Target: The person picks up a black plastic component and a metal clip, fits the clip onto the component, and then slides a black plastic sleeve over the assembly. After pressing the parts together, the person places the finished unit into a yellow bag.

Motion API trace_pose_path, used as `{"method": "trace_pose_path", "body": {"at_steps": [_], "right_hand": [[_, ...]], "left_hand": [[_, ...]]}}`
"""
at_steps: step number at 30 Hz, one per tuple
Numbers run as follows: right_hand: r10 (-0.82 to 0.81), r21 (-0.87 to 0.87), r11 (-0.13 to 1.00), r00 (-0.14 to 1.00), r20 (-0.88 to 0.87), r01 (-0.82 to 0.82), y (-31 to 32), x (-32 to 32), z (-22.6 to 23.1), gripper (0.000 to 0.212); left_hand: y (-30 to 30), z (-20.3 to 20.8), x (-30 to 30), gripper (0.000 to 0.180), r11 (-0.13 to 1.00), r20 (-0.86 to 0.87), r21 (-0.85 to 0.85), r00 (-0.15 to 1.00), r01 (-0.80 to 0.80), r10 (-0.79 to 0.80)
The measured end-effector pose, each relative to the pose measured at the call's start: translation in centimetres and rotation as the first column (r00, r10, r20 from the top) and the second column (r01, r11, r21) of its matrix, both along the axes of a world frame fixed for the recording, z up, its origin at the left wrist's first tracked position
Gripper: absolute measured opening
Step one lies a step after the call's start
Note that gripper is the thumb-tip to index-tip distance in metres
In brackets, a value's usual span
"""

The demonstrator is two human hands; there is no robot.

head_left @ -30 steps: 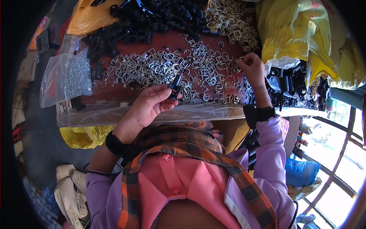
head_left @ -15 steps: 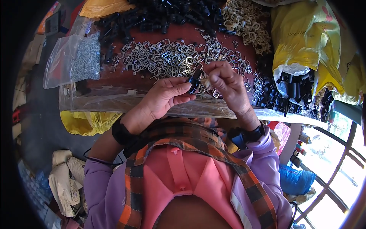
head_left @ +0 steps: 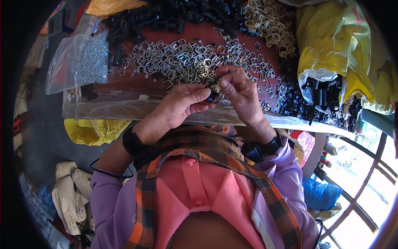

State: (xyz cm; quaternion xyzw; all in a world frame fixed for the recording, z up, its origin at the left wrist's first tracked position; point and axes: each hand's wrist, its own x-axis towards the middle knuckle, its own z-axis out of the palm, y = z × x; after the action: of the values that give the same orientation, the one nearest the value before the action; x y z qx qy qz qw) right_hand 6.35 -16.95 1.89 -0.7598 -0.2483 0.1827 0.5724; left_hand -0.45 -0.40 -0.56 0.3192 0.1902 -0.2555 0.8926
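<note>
Pinched between the thumb and fingers of my left hand point(head_left: 178, 104) is a small black plastic part point(head_left: 212, 97), partly covered by the fingertips. My right hand point(head_left: 245, 96) is closed in a pinch right beside it, and a small beige piece point(head_left: 216, 87) shows at its fingertips against the black part. How the two pieces fit together is hidden. Just beyond both hands, a spread of bent metal clips point(head_left: 178, 62) lies on the dark red tabletop point(head_left: 199, 33).
Black plastic parts point(head_left: 178, 18) heap at the back, with beige rings point(head_left: 271, 27) to their right. A clear bag of small metal pieces point(head_left: 92, 62) lies left. A yellow bag point(head_left: 331, 37) holding black parts stands right. Another yellow bag point(head_left: 95, 132) hangs below the table edge.
My right hand has come slightly left and in toward the black part, bringing the beige piece against it. The black part has tilted in my left hand, which otherwise stays in place.
</note>
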Motion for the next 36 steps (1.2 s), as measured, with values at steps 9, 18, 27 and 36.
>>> {"method": "trace_pose_path", "body": {"at_steps": [9, 18, 27, 36], "right_hand": [[-0.158, 0.048, 0.985, 0.979, -0.13, 0.165, 0.4, -1.2, -0.3, 0.016], [-0.106, 0.001, 0.994, 0.994, 0.006, 0.106, 0.2, -1.1, -1.6, 0.019], [-0.172, -0.265, 0.928, 0.933, 0.318, 0.261, -6.1, -0.6, 0.3, 0.024], [-0.027, -0.735, 0.59, 0.918, 0.396, 0.335, -10.2, -0.5, -0.4, 0.029]], "left_hand": [[-0.2, 0.2, 0.3, 0.015, 1.0, -0.01, 0.019, 1.0, -0.018, 0.018], [-0.1, 0.4, 0.5, 0.017, 0.999, -0.018, 0.033, 1.0, 0.022, -0.022], [0.4, 1.0, 0.9, 0.022, 0.996, -0.037, 0.064, 0.997, 0.068, -0.066], [0.0, 1.0, 1.0, 0.027, 0.993, -0.025, 0.104, 0.999, 0.047, -0.044]]}}
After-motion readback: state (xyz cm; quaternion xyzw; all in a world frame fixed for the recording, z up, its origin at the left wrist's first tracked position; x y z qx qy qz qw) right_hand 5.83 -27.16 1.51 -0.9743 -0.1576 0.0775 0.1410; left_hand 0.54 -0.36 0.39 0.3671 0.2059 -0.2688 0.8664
